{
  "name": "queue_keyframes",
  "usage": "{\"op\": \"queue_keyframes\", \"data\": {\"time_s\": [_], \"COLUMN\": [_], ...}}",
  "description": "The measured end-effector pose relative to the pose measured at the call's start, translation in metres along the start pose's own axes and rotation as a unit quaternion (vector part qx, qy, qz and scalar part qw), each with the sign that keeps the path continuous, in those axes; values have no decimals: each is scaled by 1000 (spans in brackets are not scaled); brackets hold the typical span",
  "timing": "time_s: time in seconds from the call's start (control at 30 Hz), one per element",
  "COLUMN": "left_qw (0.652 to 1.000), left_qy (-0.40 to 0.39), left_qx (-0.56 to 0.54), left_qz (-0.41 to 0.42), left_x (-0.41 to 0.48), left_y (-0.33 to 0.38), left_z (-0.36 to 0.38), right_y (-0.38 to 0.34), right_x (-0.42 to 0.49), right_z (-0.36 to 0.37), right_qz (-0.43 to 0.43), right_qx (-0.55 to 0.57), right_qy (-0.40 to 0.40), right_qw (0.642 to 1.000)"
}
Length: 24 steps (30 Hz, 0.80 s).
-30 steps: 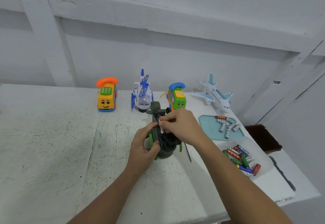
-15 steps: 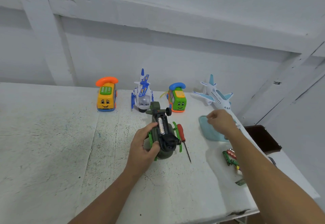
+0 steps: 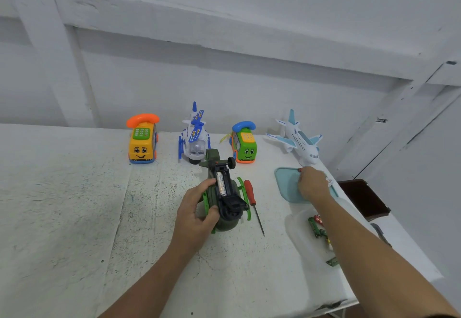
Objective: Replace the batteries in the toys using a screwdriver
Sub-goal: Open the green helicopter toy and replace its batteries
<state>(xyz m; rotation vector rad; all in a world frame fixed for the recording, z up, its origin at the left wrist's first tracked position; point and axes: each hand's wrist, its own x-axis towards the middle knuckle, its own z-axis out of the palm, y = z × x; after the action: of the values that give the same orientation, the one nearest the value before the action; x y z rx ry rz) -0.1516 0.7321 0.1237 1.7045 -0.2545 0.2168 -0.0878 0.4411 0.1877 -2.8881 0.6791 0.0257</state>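
Note:
My left hand (image 3: pixel 197 213) grips a dark green toy helicopter (image 3: pixel 224 224), which lies belly up on the white table. Its black battery compartment is uncovered, with one silver battery (image 3: pixel 220 183) inside. A red-handled screwdriver (image 3: pixel 250 192) lies on the table just right of the toy. My right hand (image 3: pixel 313 184) reaches over the light-blue tray (image 3: pixel 287 185) of loose batteries, fingers pointing down onto them. The fingertips are hidden, so I cannot see whether they hold a battery.
Along the wall stand a yellow phone car (image 3: pixel 142 143), a blue-white helicopter (image 3: pixel 195 138), a green phone car (image 3: pixel 245 144) and a white airplane (image 3: pixel 300 140). A clear container (image 3: pixel 296 230) with coloured batteries (image 3: pixel 316 228) sits under my right forearm. A dark box (image 3: pixel 361 198) lies past the table's right edge.
My right hand left the helicopter's battery compartment and moved right to the blue tray. One battery now sits in the compartment. My left hand kept its grip.

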Motion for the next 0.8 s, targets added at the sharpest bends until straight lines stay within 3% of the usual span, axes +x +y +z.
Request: {"op": "queue_keyframes", "data": {"time_s": [0.1, 0.13, 0.23, 0.33, 0.43, 0.57, 0.8], "left_qw": [1000, 1000, 1000, 1000, 1000, 1000, 1000], "left_qy": [2, 2, 3, 2, 3, 3, 7], "left_qx": [-1, -1, -1, -5, -4, 0, -1], "left_qz": [1, 2, 2, 0, 4, 7, 5], "left_x": [0, 0, 0, -1, -1, -1, -1], "left_y": [2, 3, 0, 1, 3, 3, 8], "left_z": [-1, -1, -1, -1, -1, -1, -1], "right_y": [-14, -22, -47, -70, -84, -95, -110], "right_x": [-6, -11, -31, -55, -76, -96, -112], "right_z": [-5, -9, -22, -38, -46, -45, -25], "right_qz": [18, 35, 63, 37, 15, -9, -39], "right_qx": [195, 292, 551, 647, 673, 649, 501], "right_qy": [-19, -34, -97, -158, -210, -219, -118], "right_qw": [980, 955, 826, 745, 709, 728, 857]}}
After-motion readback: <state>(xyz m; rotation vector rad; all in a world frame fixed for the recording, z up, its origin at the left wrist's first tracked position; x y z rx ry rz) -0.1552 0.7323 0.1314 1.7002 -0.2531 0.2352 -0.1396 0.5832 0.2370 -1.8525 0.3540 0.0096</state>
